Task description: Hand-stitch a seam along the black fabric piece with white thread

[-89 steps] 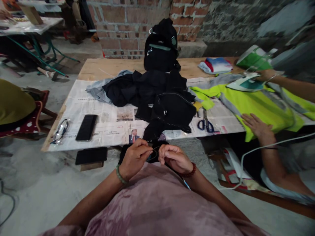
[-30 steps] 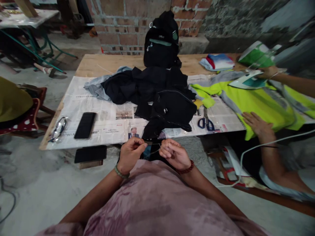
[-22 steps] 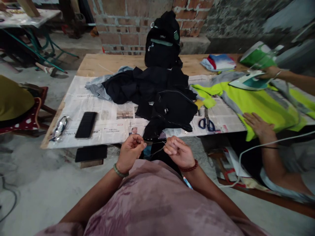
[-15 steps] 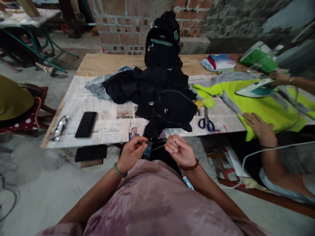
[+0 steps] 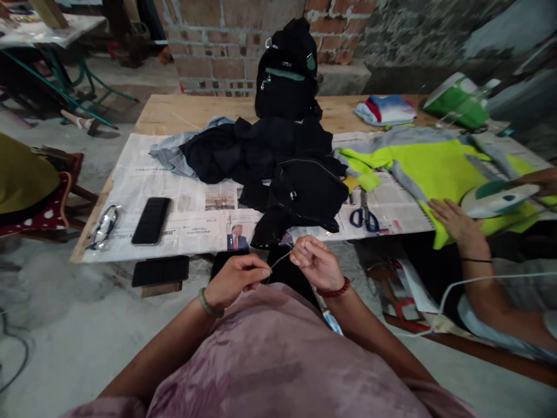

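Both the left hand [image 5: 237, 280] and the right hand [image 5: 319, 267] pinch a thin thread [image 5: 281, 259], spaced apart seemingly to hold it straight. Beyond, black cloth [image 5: 308, 197] lies at the counter's [image 5: 209, 106] near edge, scissors [image 5: 364, 216] right of it, probably for easy reach; a backpack [image 5: 282, 96] stands far back, likely saving space.

Thin greyish thread [image 5: 281, 259] slants between the hands [image 5: 235, 280] [image 5: 317, 264]

A rough red-brick wall [image 5: 230, 49] rises behind a long pale-wood table [image 5: 174, 110] on a grey concrete floor [image 5: 78, 325], a green-legged, white-topped table [image 5: 78, 33] beyond its left end.
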A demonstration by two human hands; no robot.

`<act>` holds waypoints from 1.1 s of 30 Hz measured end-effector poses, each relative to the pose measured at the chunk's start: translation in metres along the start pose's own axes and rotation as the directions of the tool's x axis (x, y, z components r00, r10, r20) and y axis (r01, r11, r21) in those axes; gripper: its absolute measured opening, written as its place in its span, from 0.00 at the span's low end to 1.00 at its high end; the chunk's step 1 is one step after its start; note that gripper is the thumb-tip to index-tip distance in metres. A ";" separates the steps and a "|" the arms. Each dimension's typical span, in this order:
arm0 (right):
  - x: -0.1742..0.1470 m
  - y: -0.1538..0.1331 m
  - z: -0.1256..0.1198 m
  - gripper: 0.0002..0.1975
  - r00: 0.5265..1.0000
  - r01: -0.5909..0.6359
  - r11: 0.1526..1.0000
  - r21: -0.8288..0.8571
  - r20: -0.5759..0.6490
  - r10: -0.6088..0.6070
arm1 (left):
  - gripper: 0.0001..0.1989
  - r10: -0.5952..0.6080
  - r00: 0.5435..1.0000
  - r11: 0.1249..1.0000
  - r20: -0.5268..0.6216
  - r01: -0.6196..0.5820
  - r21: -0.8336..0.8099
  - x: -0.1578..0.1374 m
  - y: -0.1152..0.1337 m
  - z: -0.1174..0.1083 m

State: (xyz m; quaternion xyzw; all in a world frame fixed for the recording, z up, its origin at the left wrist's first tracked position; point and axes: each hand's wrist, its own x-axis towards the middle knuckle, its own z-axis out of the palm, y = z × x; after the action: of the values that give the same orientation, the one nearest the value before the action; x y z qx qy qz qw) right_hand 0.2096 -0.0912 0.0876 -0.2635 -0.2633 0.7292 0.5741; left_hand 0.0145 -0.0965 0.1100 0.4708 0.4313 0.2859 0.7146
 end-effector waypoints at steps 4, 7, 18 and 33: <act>-0.005 0.020 0.005 0.04 0.996 -0.090 0.996 -0.029 0.018 0.090 | 0.10 -0.087 0.996 0.853 0.018 0.083 -0.514 0.004 0.007 0.000; -0.011 0.034 0.012 0.04 0.982 -0.170 0.985 -0.042 0.072 0.173 | 0.10 -0.056 0.995 0.765 -0.084 -0.011 -0.643 0.009 0.013 0.001; -0.016 0.033 0.026 0.07 0.955 -0.184 0.971 -0.155 0.204 0.214 | 0.07 0.556 0.733 0.801 -0.391 -0.347 0.487 0.026 -0.018 -0.011; -0.013 0.027 0.018 0.07 0.980 -0.134 0.989 -0.066 0.141 0.142 | 0.05 0.702 0.707 0.448 -0.085 -0.346 0.825 0.020 -0.024 -0.013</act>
State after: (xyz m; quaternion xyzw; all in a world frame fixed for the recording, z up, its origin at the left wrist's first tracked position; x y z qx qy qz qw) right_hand 0.1812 -0.1113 0.0830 -0.2432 -0.3059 0.7768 0.4938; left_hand 0.0120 -0.0838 0.0788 0.7630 0.4771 0.3828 0.2088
